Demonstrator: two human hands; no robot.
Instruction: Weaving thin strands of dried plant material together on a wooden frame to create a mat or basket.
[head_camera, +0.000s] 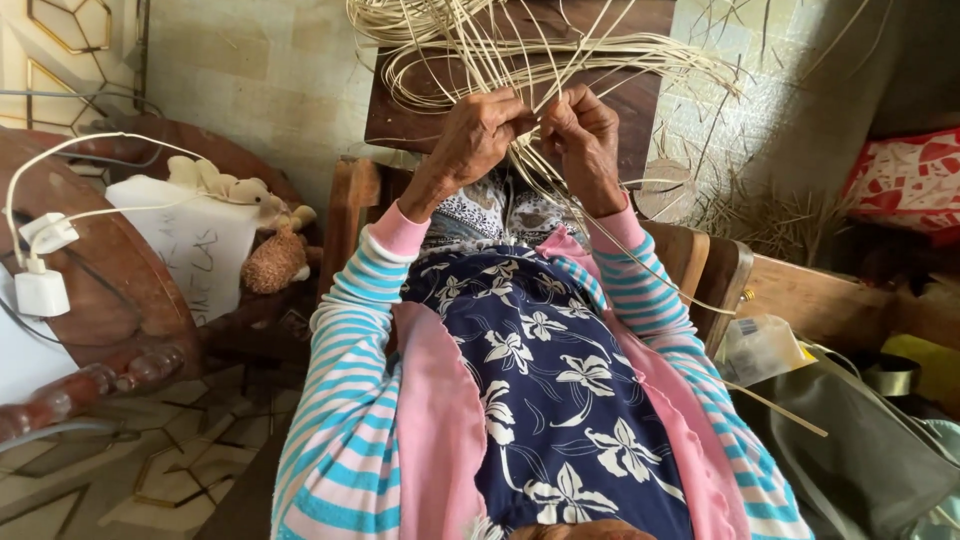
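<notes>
Both my hands are raised in front of me, fingers pinched on thin pale reed strands (520, 50) that fan out upward and to the right. My left hand (480, 132) grips a bundle of the strands at its fingertips. Just to its right, almost touching it, my right hand (583, 135) is closed on the same strands. Loose strands trail down past my right forearm. My sleeves are striped blue, white and pink, and a dark blue flowered cloth covers my lap. Behind the strands stands a dark wooden board (400, 110).
A round wooden table (110, 280) at the left carries a white charger (42, 292) with its cable, a sheet of paper (205, 245) and a small plush toy (272, 262). Dry straw (770, 215), a red patterned cushion (905, 180) and bags lie at the right.
</notes>
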